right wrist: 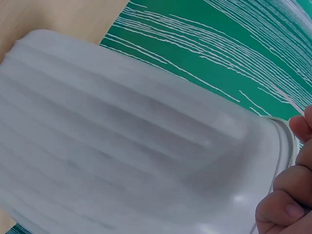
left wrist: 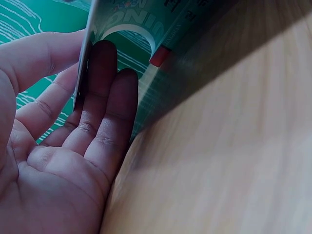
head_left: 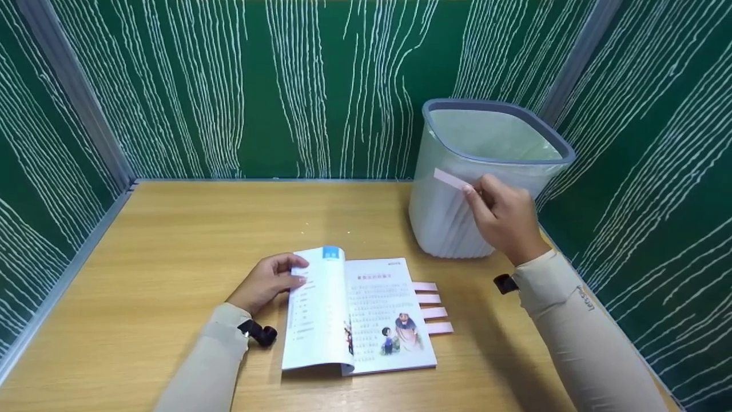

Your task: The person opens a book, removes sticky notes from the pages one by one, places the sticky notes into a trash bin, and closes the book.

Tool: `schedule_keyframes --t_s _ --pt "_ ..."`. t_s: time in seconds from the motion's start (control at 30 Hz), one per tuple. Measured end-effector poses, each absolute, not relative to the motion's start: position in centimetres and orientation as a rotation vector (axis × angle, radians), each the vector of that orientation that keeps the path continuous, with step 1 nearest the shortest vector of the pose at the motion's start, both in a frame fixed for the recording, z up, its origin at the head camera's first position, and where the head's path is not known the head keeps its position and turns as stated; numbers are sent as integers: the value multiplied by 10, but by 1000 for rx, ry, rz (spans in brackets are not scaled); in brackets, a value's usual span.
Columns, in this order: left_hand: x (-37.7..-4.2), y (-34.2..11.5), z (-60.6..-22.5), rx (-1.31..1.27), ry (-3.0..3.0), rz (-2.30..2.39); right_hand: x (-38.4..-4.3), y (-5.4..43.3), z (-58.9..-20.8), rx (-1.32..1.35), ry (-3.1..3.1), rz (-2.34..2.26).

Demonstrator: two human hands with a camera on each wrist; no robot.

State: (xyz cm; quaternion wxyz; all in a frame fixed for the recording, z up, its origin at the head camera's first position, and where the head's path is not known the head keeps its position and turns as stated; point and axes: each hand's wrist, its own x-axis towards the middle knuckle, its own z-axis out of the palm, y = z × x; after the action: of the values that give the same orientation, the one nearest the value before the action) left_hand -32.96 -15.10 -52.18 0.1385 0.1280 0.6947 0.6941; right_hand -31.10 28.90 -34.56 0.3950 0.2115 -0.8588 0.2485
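**R hand [head_left: 506, 217] pinching pink strip [head_left: 449, 178] nr bin [head_left: 440, 217], L hand [head_left: 263, 283] on book [head_left: 369, 312]**

Green panels [head_left: 354, 86] w/ wavy white lines stand on three sides of the table [head_left: 200, 229], which is light wood-grain. Bin's on it, far R: whitish, ribbed wall, grey-blue rim [head_left: 497, 157], clear liner inside. Two pale sleeves reach in, the L sleeve [head_left: 200, 360] and the R sleeve [head_left: 583, 332], the latter w/ some dk lettering nr the elbow end.

Book lies nr the front of the table, approx mid, pages spread; L-hand pages bow up off the wood. R page has printed text + a drawing of two figures [head_left: 403, 332]. Print's too small for me to read.

L hand grips the book's outer L edge: thumb on the page side, other fingertips tucked behind, two of them lying next to each other under the cover. R hand is raised, thumb + index pinching one end of the strip, other fingers curled in. Strip shows against the bin's outer wall, below the rim; can't tell if it touches.

Blk wrist cam [head_left: 260, 332] on L arm, another blk cam [head_left: 505, 284] on R. Four pink tabs [head_left: 433, 312] poke out the book's R edge, one above another, w/ small gaps btwn. A few tiny white specks [head_left: 349, 232] on the wood beyond the book.
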Motion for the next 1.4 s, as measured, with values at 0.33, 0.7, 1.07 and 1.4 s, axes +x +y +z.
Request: schedule_keyframes --t_s 0.33,0.7,1.07,1.4 --pt "-331 -151 -524 379 1943 2046 -315 290 -330 494 -2112 590" --pt "-331 -150 -521 381 1945 2052 -309 290 -310 412 -2104 600" --pt "-330 -151 -524 364 1964 2035 -313 295 -294 430 -2108 522" --pt "-329 -150 -520 365 1986 2025 -309 295 -263 408 -2181 424"
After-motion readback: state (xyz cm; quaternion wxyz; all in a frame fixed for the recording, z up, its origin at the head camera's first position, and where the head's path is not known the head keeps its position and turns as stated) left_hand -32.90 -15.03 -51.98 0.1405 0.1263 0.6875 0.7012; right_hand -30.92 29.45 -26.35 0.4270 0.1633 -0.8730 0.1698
